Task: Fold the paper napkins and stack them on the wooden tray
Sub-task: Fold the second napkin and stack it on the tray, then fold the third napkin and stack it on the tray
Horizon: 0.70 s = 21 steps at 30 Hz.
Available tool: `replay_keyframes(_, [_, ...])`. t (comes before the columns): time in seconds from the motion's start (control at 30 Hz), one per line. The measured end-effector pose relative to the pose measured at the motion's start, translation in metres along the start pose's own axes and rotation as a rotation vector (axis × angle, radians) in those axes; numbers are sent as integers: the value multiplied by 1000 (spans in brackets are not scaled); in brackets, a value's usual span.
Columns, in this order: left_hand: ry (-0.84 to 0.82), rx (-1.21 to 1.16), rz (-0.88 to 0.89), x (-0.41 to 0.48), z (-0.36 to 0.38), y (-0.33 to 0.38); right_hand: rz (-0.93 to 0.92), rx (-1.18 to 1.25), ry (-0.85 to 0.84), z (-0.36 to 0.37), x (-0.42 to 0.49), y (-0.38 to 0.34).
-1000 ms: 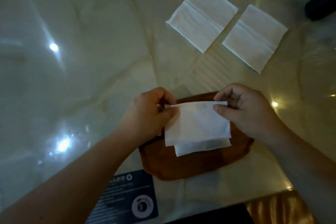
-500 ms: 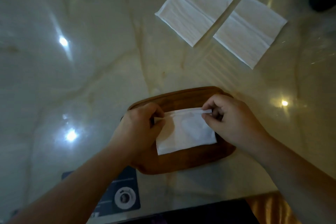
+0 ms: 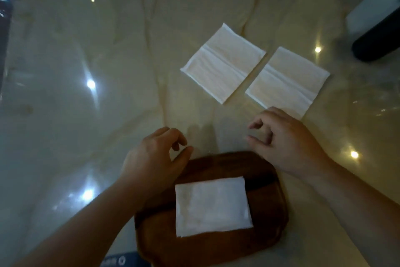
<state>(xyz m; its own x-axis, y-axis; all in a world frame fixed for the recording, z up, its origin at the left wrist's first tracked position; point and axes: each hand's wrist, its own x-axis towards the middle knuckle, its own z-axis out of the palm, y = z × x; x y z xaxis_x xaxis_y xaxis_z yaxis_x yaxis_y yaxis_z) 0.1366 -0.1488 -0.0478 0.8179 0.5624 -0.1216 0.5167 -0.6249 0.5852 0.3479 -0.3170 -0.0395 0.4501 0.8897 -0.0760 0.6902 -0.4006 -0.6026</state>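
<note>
A folded white napkin [image 3: 213, 206] lies flat on the dark wooden tray [image 3: 270, 214] near the table's front edge. Two unfolded white napkins rest side by side farther back: the left napkin [image 3: 223, 63] and the right napkin [image 3: 287, 81]. My left hand [image 3: 155, 158] hovers over the tray's far left corner, fingers apart, holding nothing. My right hand [image 3: 285, 143] is beyond the tray's far right corner, fingers loosely curled and empty, just short of the right napkin's near edge.
The glossy marble table [image 3: 86, 93] shows light reflections. A black cylinder [image 3: 378, 43] and a white object [image 3: 372, 9] sit at the far right. A dark printed card [image 3: 116, 261] peeks out at the bottom edge, left of the tray.
Both hands let go of the folded napkin, which now lies on the tray. The hands moved away from me, toward the unfolded napkins. The view tilted farther back.
</note>
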Motion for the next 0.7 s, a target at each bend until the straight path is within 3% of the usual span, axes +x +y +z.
replay_keyframes(0.17, [105, 101, 63, 80, -10, 9, 93, -20, 79, -29, 68, 32])
replay_keyframes(0.37, [39, 244, -12, 170, -15, 10, 89, -79, 133, -47, 126, 60])
replay_keyframes(0.5, [44, 367, -106, 201, -8, -2, 112, -116, 133, -46, 159, 70])
replay_keyframes(0.7, [66, 587, -84, 206, 1, -7, 153, -281, 71, -41, 185, 75])
